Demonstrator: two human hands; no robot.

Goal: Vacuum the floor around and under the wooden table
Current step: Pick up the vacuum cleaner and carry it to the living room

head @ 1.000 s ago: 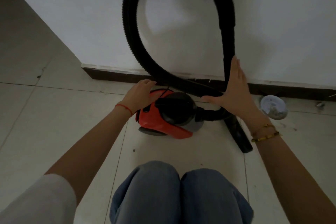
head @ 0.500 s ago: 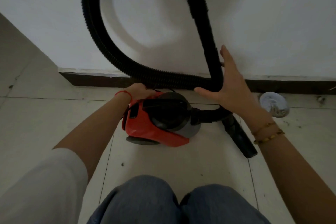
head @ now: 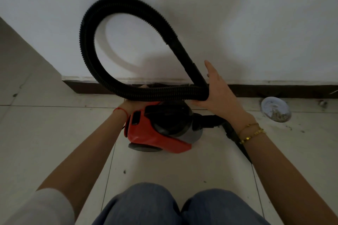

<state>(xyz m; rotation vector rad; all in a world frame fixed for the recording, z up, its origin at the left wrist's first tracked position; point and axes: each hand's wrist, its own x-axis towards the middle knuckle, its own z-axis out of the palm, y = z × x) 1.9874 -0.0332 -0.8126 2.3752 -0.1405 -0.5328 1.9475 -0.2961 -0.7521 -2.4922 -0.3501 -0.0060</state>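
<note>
Right now my right hand (head: 218, 95) is pressed against the black hose (head: 86, 42), fingers mostly straight and pointing up, thumb hooked under the spot where the ribbed part crosses the smooth rigid tube. From that crossing the hose rises in a big loop up against the white wall (head: 256, 23) ahead of both hands and curves back down to the left, passing just above my left hand (head: 128, 106).

My left hand reaches behind the red and black vacuum cleaner (head: 159, 129), at its far left corner. Most of that hand is hidden by the hose and the machine's body, so I cannot tell whether its fingers grip anything or only rest there. A red string circles that wrist, and gold bracelets sit on my right wrist.

The vacuum sits on the pale tiled floor (head: 45, 133) between my two forearms, just in front of my knees (head: 182, 206) in blue jeans. Its black nozzle (head: 232, 133) runs down and to the right, partly under my right forearm.

Off to the right of my right hand, near the dark skirting board (head: 292, 90), lies a round white lid (head: 276, 108) with some debris on it, and small specks dot the tiles around it.
</note>
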